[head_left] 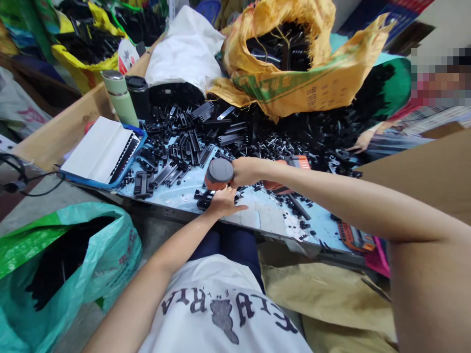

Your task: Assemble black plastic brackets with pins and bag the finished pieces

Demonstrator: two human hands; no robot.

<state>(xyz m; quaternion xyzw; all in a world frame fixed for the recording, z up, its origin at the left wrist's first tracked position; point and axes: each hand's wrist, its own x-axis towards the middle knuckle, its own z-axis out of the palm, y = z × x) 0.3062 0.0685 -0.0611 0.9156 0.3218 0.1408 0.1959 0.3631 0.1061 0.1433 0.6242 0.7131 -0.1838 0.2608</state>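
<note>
My right hand (245, 171) is wrapped round the handle of a power screwdriver (220, 172). Its grey round back end faces up, and orange body shows below. The tip is hidden. My left hand (223, 201) lies directly under the tool, against a black plastic part (203, 200) on the bench. Its thumb points out to the right, while the other fingertips are partly covered by the screwdriver. Orange and black casing (299, 162) shows behind my right forearm; whether it belongs to the same tool I cannot tell.
Black plastic pieces (191, 142) and screws (274, 147) litter the light-blue bench (180, 198). A blue tray (110, 184), green flask (120, 98) and yellow sack (312, 90) stand around. An orange-black tool (355, 238) lies right. Another person's hand (362, 141) reaches in. A teal bag (114, 250) sits lower left.
</note>
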